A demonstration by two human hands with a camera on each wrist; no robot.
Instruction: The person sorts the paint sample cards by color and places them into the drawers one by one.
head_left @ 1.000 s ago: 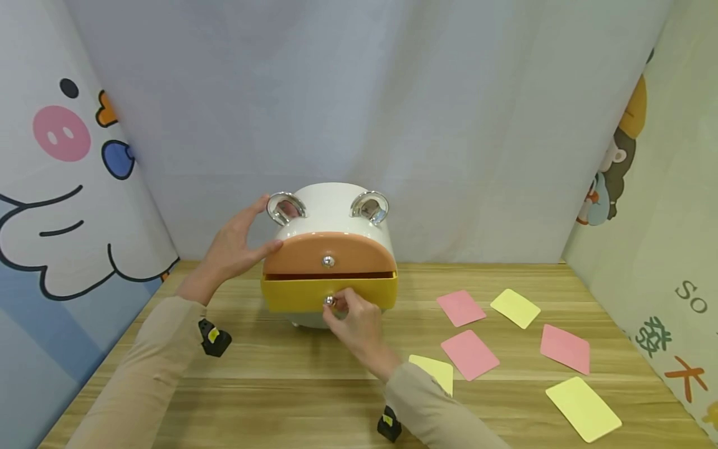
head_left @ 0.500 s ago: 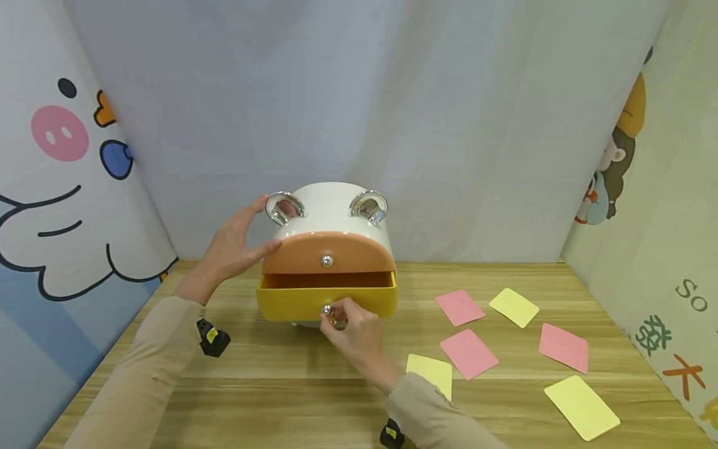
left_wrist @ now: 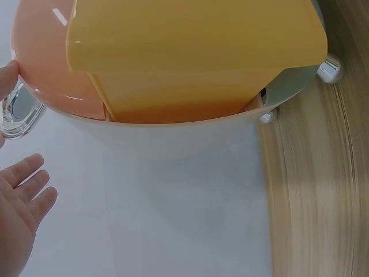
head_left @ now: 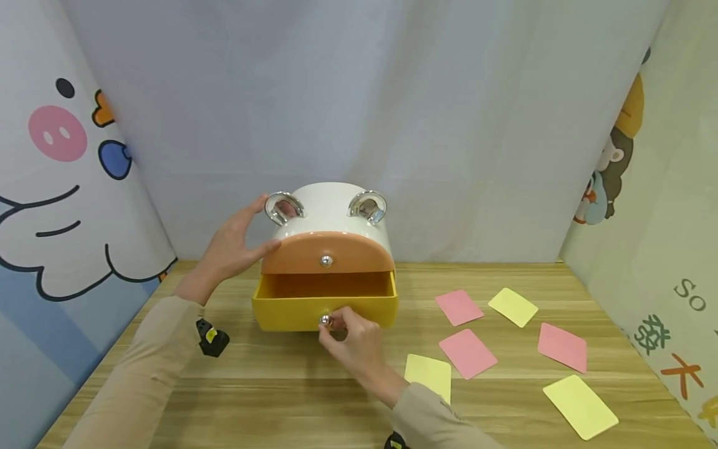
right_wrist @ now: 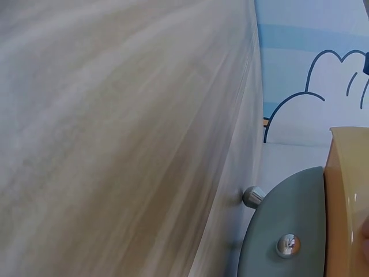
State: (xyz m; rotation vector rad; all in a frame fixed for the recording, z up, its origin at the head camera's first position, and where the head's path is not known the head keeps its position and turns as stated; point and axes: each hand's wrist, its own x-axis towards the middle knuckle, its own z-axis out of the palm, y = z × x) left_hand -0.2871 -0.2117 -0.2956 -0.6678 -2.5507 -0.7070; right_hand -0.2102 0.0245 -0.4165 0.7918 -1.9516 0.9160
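Wood-grain tabletop [head_left: 269, 405], pale curtain [head_left: 449, 125] behind. White cabinet [head_left: 328, 209] on tabletop; its yellow drawer [head_left: 283, 315] sits farther out than a second ago (interior now well exposed). Right hand [head_left: 359, 346] pinches the drawer's silver knob [head_left: 324, 320]; left hand [head_left: 227, 249], fingers extended, touches the cabinet's side.

Pale grey cloth [head_left: 449, 125] spans back, soft vertical folds right of centre. Left of frame: printed panel [head_left: 62, 218], white cartoon shapes outlined black on light blue, pink snout [head_left: 57, 147] at upper left. Right edge: pale cream-green panel [head_left: 667, 206], cartoon figure [head_left: 614, 162] high up, lettering [head_left: 690, 294] lower down. Light wood-grain tabletop [head_left: 280, 386] fills lower frame, meeting cloth at mid-height. Light soft, diffuse.
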